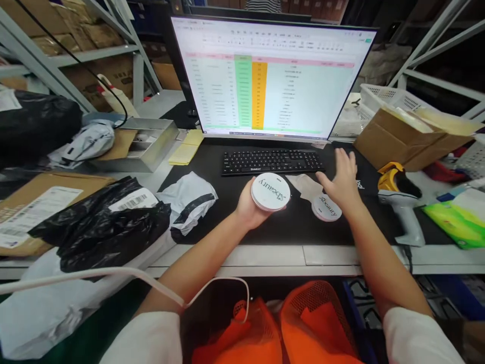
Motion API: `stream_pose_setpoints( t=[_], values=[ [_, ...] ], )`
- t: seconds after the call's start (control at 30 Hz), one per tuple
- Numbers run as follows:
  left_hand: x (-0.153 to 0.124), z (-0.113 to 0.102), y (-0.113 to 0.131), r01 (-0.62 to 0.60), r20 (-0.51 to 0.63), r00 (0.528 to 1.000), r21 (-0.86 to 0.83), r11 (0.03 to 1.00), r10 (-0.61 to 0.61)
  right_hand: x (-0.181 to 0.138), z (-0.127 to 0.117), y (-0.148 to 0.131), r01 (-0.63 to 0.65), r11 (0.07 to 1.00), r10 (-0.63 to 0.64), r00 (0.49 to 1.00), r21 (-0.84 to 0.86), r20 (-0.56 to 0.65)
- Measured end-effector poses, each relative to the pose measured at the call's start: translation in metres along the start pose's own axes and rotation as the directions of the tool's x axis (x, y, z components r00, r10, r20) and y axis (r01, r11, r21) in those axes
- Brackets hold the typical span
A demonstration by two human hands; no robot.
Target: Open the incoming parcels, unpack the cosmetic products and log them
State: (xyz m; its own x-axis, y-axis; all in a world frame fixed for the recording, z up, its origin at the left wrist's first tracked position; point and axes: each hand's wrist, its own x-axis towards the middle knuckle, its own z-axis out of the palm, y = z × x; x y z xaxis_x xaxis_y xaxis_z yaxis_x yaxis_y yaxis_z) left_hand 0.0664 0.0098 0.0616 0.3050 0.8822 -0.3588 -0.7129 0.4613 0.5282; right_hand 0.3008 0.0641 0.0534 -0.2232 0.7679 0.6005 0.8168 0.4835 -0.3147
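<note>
My left hand (248,206) holds a round white jar (270,191) with script lettering on its lid, lifted just above the black desk mat (212,167). A second matching white jar (326,207) lies on the mat to its right. My right hand (342,180) hovers over that jar with fingers stretched out and spread, above a flat beige packet (306,184). A black keyboard (272,161) lies just beyond both hands, in front of a monitor (269,76) showing a spreadsheet.
A yellow and white barcode scanner (398,197) stands right of my right hand. An open cardboard box (409,136) and white baskets sit at the right. Black and grey mailer bags (109,217), a metal tray (146,144) and flat parcels crowd the left. Orange mesh (303,323) lies below the desk edge.
</note>
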Motion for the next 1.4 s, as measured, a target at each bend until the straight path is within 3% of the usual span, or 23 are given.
stream_pose_setpoints(
  t=[0.07,0.17,0.2,0.3,0.37,0.43,0.53,0.6,0.7,0.8,0.87,0.93,1.0,1.03,1.07,1.13,1.2,1.3,1.4],
  values=[
    [0.000,0.001,-0.003,0.019,-0.025,1.000,-0.035,0.999,-0.020,-0.005,0.000,-0.004,0.077,0.996,-0.078,0.996,0.045,0.043],
    [0.002,0.003,-0.007,0.036,-0.063,0.997,-0.091,0.995,-0.041,-0.009,0.003,-0.014,0.286,0.951,-0.305,0.932,0.118,0.197],
    [0.003,0.002,-0.006,0.025,-0.070,0.997,-0.090,0.996,-0.032,-0.007,0.002,-0.011,0.272,0.957,-0.288,0.939,0.103,0.190],
    [0.005,0.001,-0.001,-0.031,-0.089,0.996,-0.054,0.998,0.026,0.005,-0.003,0.011,0.031,0.999,-0.031,1.000,0.030,-0.004],
    [0.007,0.000,-0.003,-0.059,-0.098,0.994,-0.036,0.998,0.055,0.005,-0.004,0.014,0.007,0.994,-0.002,0.999,0.106,-0.049],
    [0.009,-0.001,-0.014,-0.074,-0.108,0.991,-0.009,0.997,0.073,-0.005,0.001,-0.003,0.138,0.961,-0.155,0.987,0.239,0.052],
    [0.014,-0.006,-0.035,-0.095,-0.100,0.989,0.095,0.991,0.104,-0.027,0.011,-0.045,0.250,0.897,-0.338,0.919,0.364,0.201],
    [0.017,-0.011,-0.040,-0.154,-0.088,0.981,0.181,0.971,0.172,-0.036,0.012,-0.061,0.293,0.869,-0.389,0.903,0.399,0.184],
    [0.022,-0.018,-0.029,-0.199,-0.111,0.968,0.210,0.957,0.225,-0.036,0.003,-0.053,0.349,0.806,-0.411,0.911,0.479,0.028],
    [0.022,-0.021,-0.007,-0.093,0.007,0.996,0.120,0.988,0.093,-0.032,-0.001,-0.031,0.181,0.700,-0.162,0.982,0.691,-0.093],
    [0.018,-0.023,0.002,-0.018,0.190,0.982,0.089,0.996,0.001,-0.033,0.005,-0.022,0.001,0.573,0.003,1.000,0.820,-0.003],
    [0.015,-0.023,0.001,0.050,0.308,0.948,0.086,0.995,-0.074,-0.038,0.016,-0.021,-0.162,0.498,0.013,0.984,0.852,0.179],
    [0.013,-0.023,-0.005,0.108,0.311,0.941,0.094,0.990,-0.133,-0.042,0.025,-0.025,-0.254,0.528,-0.041,0.946,0.810,0.323],
    [0.013,-0.022,-0.010,0.118,0.277,0.951,0.093,0.989,-0.140,-0.043,0.027,-0.029,-0.245,0.577,-0.045,0.943,0.779,0.330],
    [0.014,-0.021,-0.014,0.110,0.226,0.966,0.087,0.990,-0.127,-0.043,0.028,-0.032,-0.198,0.642,-0.028,0.959,0.741,0.281],
    [0.015,-0.017,-0.021,0.060,0.099,0.993,0.074,0.995,-0.067,-0.041,0.024,-0.039,-0.016,0.785,-0.017,0.999,0.619,0.047],
    [0.017,-0.013,-0.026,0.019,-0.020,1.000,0.080,0.997,-0.018,-0.039,0.018,-0.045,0.180,0.861,-0.134,0.983,0.476,-0.128],
    [0.016,-0.005,-0.034,0.003,-0.098,0.995,0.098,0.995,0.007,-0.041,0.019,-0.053,0.322,0.856,-0.340,0.940,0.404,-0.028],
    [0.013,0.000,-0.045,-0.060,-0.127,0.989,0.084,0.995,0.070,-0.046,0.028,-0.062,0.309,0.859,-0.353,0.935,0.409,0.034]
  ],
)
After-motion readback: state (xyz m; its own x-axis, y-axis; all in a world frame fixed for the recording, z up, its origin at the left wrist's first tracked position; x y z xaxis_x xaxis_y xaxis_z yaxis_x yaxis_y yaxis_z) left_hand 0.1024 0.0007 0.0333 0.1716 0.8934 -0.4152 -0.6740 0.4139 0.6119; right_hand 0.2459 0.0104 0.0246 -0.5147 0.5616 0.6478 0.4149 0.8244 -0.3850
